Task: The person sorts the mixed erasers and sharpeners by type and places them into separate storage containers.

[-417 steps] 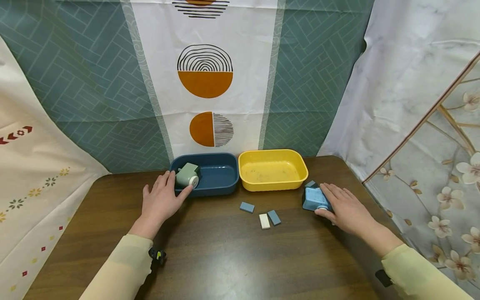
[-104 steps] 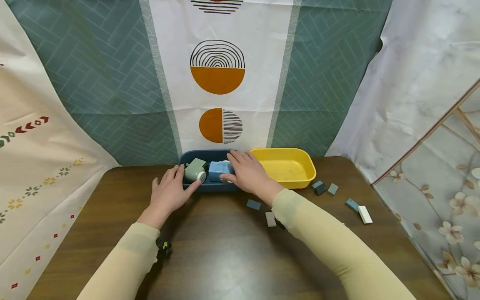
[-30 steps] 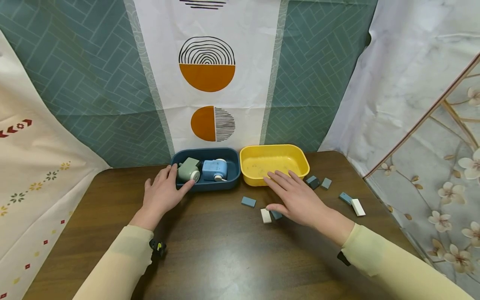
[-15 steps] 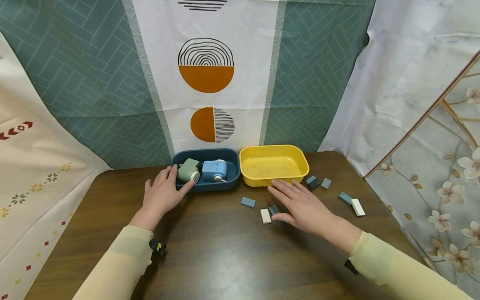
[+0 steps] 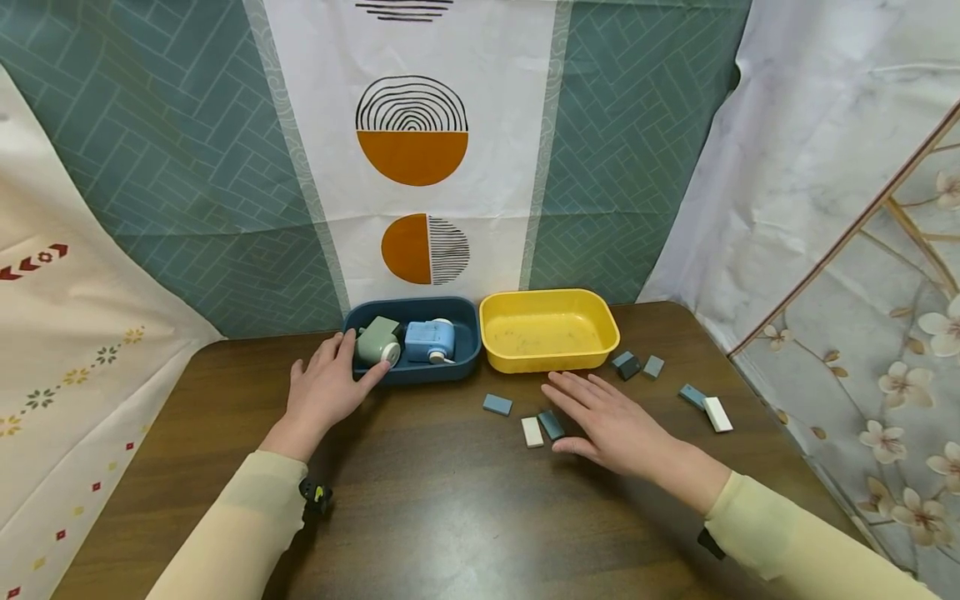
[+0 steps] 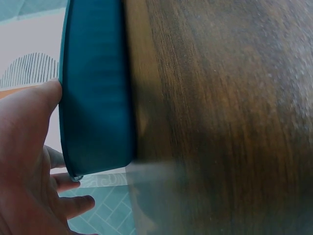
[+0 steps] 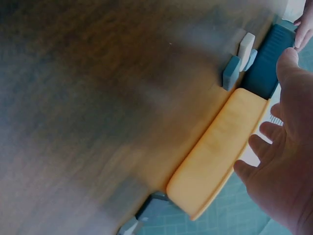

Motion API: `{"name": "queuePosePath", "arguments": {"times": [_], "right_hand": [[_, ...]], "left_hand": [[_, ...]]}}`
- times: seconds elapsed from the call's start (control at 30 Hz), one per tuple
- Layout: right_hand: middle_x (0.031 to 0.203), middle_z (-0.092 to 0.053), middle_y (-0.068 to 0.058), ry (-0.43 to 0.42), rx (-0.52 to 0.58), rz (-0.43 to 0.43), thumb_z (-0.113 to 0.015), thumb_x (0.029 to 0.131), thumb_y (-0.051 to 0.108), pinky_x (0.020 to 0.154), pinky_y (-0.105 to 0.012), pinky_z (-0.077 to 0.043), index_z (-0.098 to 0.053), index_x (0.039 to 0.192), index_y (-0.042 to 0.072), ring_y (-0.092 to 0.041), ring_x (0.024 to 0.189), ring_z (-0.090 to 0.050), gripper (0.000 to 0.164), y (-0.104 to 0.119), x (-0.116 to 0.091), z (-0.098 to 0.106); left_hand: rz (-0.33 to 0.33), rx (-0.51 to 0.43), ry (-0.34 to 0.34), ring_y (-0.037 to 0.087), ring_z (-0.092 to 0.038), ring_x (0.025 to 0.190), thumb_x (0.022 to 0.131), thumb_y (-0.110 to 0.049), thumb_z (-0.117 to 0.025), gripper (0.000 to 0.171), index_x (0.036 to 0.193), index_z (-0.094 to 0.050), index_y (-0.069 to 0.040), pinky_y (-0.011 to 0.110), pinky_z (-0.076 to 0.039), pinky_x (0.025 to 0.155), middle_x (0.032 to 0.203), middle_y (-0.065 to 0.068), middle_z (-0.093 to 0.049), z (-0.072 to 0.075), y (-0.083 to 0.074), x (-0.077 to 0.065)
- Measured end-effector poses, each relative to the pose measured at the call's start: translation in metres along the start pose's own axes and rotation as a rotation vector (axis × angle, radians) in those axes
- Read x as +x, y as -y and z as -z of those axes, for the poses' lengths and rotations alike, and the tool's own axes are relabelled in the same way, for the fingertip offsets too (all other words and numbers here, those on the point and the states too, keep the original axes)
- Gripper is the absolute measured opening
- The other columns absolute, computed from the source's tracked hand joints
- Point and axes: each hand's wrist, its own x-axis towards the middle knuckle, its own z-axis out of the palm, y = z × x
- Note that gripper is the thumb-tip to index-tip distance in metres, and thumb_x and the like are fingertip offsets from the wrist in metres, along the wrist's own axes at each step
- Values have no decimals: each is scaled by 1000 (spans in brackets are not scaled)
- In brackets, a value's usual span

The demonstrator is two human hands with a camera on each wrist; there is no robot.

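While left hand (image 5: 324, 393) lies loose, thumb touching blue bin (image 5: 446, 374), right hand (image 5: 618, 429) hovers, fingers straight, by dark tile (image 5: 551, 425); green item (image 5: 375, 338), blue item (image 5: 427, 337) inside bin.

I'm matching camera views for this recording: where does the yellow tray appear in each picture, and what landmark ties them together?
Head: the yellow tray is slightly right of and below centre.
Left wrist: not in the picture.
Right wrist: right of centre, slanting from upper right to lower left, looking more orange.
Shared landmark: the dark blue tray, visible in all three views.
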Motion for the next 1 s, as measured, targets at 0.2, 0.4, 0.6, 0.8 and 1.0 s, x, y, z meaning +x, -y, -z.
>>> {"name": "queuePosePath", "arguments": {"times": [0.2,0.4,0.6,0.8,1.0], "right_hand": [[172,-44,-17,4,3,-3,-72,105,55,129,-59,-34,-45,169,7,-35,159,-42,85,-3,-4,-8],[172,-43,-19,35,11,-9,-74,104,52,128,-62,-33,-45,168,6,-38,159,-41,84,-6,-5,-12],[173,-41,-20,64,20,-15,-72,105,52,129,-63,-31,-46,168,6,-39,160,-39,82,-11,-6,-15],[174,-40,-20,88,25,-15,-70,107,52,129,-64,-29,-47,168,5,-39,161,-37,80,-12,-6,-17],[174,-40,-20,101,33,-20,-69,107,52,129,-64,-29,-48,167,5,-39,161,-37,78,-12,-5,-20]], "left_hand": [[3,2,4,53,-27,159,107,-71,-55,102,174,-25,0,86,-10,122,175,32,-27,2,-2,2],[2,3,8,53,-27,159,107,-73,-54,103,174,-24,0,86,-10,122,175,32,-26,3,-3,2],[3,2,11,53,-26,159,106,-74,-52,104,174,-23,0,86,-9,122,175,32,-26,3,-2,2],[4,2,10,53,-27,159,106,-74,-53,104,174,-24,-1,86,-10,122,175,32,-26,3,-2,1],[6,6,14,53,-27,159,106,-74,-53,104,174,-23,-1,86,-12,122,175,32,-26,2,-1,0]]}}
